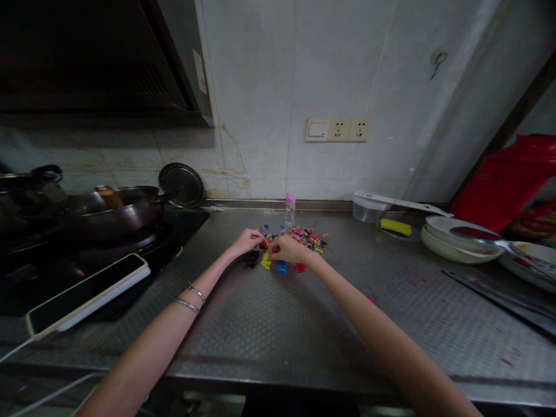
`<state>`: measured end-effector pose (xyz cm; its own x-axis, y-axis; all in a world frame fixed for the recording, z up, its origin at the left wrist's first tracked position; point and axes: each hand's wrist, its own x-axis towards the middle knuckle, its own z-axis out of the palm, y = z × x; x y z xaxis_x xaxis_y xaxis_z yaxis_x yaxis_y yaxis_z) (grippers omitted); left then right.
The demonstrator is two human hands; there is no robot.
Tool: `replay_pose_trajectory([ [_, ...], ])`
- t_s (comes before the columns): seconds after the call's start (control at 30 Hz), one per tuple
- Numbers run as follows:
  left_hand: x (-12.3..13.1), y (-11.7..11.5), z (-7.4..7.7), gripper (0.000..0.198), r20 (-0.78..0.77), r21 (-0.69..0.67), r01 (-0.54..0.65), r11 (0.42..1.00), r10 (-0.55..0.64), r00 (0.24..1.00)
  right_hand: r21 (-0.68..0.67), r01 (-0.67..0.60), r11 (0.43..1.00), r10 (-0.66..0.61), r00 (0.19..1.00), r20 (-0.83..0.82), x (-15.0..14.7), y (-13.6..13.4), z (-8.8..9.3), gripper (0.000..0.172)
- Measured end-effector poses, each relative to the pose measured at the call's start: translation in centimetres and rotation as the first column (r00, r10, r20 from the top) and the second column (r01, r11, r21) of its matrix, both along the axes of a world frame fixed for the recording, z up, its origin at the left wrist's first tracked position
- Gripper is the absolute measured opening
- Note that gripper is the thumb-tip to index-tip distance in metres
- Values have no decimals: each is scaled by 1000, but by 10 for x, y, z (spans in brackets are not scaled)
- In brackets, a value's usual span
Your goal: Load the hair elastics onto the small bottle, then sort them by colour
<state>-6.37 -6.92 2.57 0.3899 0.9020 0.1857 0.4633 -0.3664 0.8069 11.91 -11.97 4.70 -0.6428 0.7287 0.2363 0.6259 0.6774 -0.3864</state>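
A mixed heap of small colourful bands [307,236], which look like little rubber bands, lies on the metal countertop. Nearer to me are sorted clusters: black bands [252,259], yellow bands [266,260], blue bands [282,267] and red bands [300,267]. At the heap's left edge, my left hand [247,241] has its fingertips pinched together. My right hand [288,249] reaches over the heap's front, just above the yellow and blue clusters, with fingers curled in. Whatever either hand's fingertips hold is too small to make out. Behind the heap stands a small clear bottle [290,211] with a pink cap.
On the left are a stove with a pan [117,211], a round metal lid [181,185] and a phone [89,295] on a white block. To the right sit a plastic tub [369,207], a yellow sponge [396,227], stacked bowls [456,246] and a red thermos [504,179].
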Motion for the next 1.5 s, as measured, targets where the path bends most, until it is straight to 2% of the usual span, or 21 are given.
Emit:
replay_pose_trajectory([
  [0.2,1,2,-4,27,-25,11,14,1000,-14,1000,-65,16,998,-22,996,-88,21,4,-2,16],
  [0.37,3,-1,-1,27,-55,-3,7,1000,-7,998,-10,30,1000,-31,990,-134,37,3,-2,17],
  [0.53,11,-9,4,25,-167,107,53,993,-35,985,24,178,984,-173,976,-130,69,6,-2,17],
  [0.73,30,-27,6,20,-377,250,150,957,-47,925,19,325,946,-321,940,-117,104,4,-14,15],
  [0.87,35,-34,5,15,-435,278,125,952,8,901,-1,353,936,-349,925,-150,109,-2,-21,16],
  [1.13,38,-35,4,13,-394,279,84,957,34,919,2,355,935,-349,921,-173,106,-11,-17,16],
  [1.3,40,-29,6,18,-414,300,77,951,57,908,25,354,935,-346,924,-162,109,-10,-18,17],
  [1.5,40,-13,14,24,-337,284,47,958,54,940,52,336,941,-325,933,-153,114,-9,-20,17],
])
